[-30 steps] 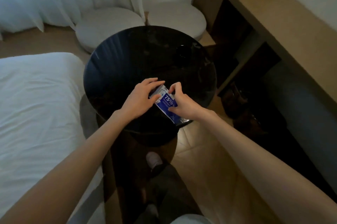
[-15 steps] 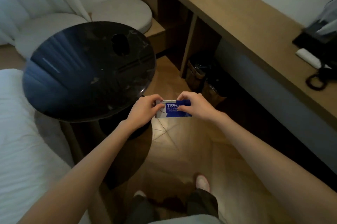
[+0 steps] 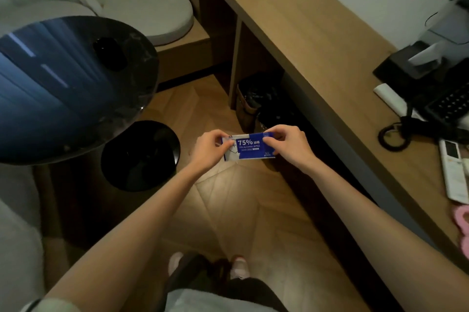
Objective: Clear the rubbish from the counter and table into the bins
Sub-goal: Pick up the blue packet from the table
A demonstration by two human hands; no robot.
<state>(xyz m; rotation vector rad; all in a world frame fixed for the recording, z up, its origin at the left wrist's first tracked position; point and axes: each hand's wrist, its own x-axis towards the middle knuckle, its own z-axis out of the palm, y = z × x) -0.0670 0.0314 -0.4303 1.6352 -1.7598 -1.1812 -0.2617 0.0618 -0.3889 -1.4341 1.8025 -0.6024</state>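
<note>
Head view. I am holding the alcohol wipe packet [image 3: 250,148] in the air with both hands, over the wooden floor [image 3: 243,197] and to the right of the round black table [image 3: 63,88]. My left hand [image 3: 212,149] is pinching the packet's white left end, with the fingers curling over its top edge. My right hand [image 3: 289,145] is pinching the blue right end, thumb pressing on the printed face and fingers curling behind it. The packet is lying roughly level, with its "75%" label facing me. The bins [image 3: 250,106] are standing just beyond the packet, in the open bay under the wooden counter [image 3: 304,40]. At the far right, a black telephone [image 3: 446,106], a white remote [image 3: 454,172] and a dark tissue box [image 3: 411,63] are sitting on the counter.
</note>
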